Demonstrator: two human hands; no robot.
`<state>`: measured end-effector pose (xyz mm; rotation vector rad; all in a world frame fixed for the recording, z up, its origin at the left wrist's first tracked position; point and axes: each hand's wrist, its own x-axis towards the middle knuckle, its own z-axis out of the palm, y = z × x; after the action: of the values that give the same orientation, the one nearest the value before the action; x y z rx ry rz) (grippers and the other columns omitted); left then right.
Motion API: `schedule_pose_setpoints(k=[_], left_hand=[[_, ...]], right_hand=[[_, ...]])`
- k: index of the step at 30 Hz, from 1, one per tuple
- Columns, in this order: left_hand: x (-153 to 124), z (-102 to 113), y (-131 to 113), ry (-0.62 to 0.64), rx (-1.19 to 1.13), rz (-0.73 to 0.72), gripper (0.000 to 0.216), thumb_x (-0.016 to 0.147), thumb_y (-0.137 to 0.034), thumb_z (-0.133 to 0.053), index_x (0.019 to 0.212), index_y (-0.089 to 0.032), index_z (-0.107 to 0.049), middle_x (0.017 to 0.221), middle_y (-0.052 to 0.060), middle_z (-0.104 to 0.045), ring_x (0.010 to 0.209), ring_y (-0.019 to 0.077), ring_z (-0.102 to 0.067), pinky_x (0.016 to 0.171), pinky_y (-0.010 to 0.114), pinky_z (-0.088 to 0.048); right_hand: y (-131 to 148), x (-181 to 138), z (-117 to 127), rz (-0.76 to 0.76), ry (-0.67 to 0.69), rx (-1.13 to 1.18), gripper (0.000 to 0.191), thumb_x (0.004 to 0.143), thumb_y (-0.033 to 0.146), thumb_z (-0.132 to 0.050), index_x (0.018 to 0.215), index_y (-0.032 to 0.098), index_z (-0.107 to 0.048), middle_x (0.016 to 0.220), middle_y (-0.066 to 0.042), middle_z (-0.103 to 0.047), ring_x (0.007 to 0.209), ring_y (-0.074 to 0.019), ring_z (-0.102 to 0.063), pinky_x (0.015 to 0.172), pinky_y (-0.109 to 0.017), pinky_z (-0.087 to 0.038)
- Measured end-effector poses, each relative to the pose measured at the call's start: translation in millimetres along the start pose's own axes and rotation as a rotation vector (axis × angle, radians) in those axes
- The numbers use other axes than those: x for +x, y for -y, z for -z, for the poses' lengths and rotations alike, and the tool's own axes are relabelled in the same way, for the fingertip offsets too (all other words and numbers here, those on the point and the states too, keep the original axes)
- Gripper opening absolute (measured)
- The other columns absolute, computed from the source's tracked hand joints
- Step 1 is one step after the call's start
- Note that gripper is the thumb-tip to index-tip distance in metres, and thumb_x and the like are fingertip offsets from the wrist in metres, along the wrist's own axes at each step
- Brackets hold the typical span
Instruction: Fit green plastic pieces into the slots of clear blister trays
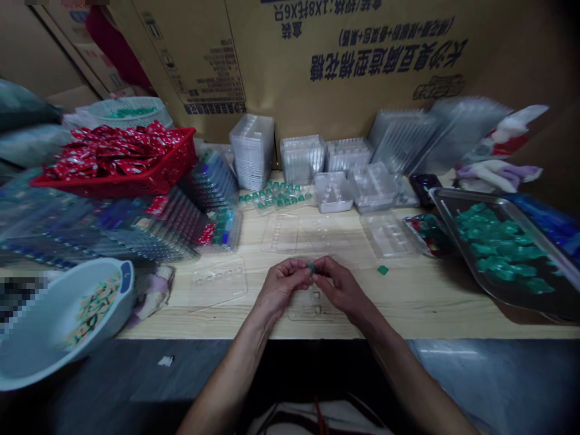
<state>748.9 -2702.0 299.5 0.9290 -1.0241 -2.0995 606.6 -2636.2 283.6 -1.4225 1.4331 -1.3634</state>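
Note:
My left hand point(286, 279) and my right hand point(336, 280) meet at the middle of the table, fingertips closed together in a pinch. Between them shows a small green piece point(310, 267), mostly covered by the fingers. Directly beneath lies a clear plastic tray point(302, 310) with small moulded hollows, partly hidden by my hands. To the right of my right hand a flat green square point(383, 270) rests on the wood. More clear trays lie flat nearby, one at the left point(218, 283) and another farther back point(281, 233).
Green pieces fill a metal tray point(487, 284) at the right. A light-blue basin point(124, 305) stands front left. Behind it, a red basket point(136, 184) of red packets sits on stacked filled boxes point(174, 226). Clear tray stacks point(302, 158) line the cardboard point(272, 66).

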Motion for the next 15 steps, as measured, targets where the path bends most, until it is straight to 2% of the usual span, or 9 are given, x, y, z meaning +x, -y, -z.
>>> schedule_pose_setpoints(k=[5, 10, 15], left_hand=[[-2.1, 1.3, 2.7, -0.023, -0.008, 0.014, 0.028, 0.061, -0.026, -0.087, 0.077, -0.011, -0.069, 0.072, 0.002, -0.067, 0.062, 0.0078, -0.058, 0.064, 0.021, -0.044], [-4.5, 0.6, 4.9, -0.015, -0.053, 0.010, 0.028, 0.059, -0.023, -0.087, 0.078, -0.012, -0.069, 0.072, 0.002, -0.067, 0.062, 0.0083, -0.059, 0.064, 0.021, -0.045], [-7.5, -1.7, 4.2, 0.015, -0.013, -0.050, 0.033, 0.063, -0.024, -0.086, 0.089, -0.011, -0.072, 0.084, 0.005, -0.072, 0.068, 0.0096, -0.062, 0.070, 0.023, -0.048]], right_hand=[[-0.7, -3.6, -3.0, -0.087, 0.011, 0.103, 0.019, 0.086, 0.038, -0.058, 0.083, 0.023, -0.047, 0.076, 0.002, -0.053, 0.073, -0.0144, -0.052, 0.067, -0.028, -0.045], [-1.4, -5.4, -3.6, -0.168, 0.029, 0.219, 0.019, 0.084, 0.035, -0.060, 0.083, 0.023, -0.045, 0.076, 0.002, -0.055, 0.072, -0.0146, -0.055, 0.066, -0.028, -0.046], [-6.3, -4.4, -6.0, -0.045, -0.067, -0.018, 0.007, 0.081, 0.025, -0.055, 0.080, 0.022, -0.049, 0.074, 0.001, -0.056, 0.070, -0.0148, -0.053, 0.067, -0.030, -0.045]])
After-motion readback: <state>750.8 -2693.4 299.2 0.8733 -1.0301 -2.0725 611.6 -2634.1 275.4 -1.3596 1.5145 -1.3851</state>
